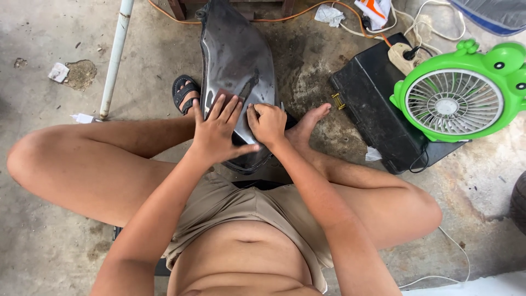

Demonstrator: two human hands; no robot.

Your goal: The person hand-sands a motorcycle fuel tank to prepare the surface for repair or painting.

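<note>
On stained concrete floor (49, 241), frame centre: left hand (216, 131) flat, fingers spread, pressing sandpaper (219, 100) on stiff, light-looking, slick black panel (235, 55); right hand (267, 123) fisted gripping its edge.

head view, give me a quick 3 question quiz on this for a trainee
1. True or false: the left hand lies flat on a brown sanding sheet on the dark panel.
2. What sits on the black case? A) green fan B) bucket C) drill
3. Which hand is closed into a fist on the panel?

Key: 1 true; 2 A; 3 the right hand.
</note>
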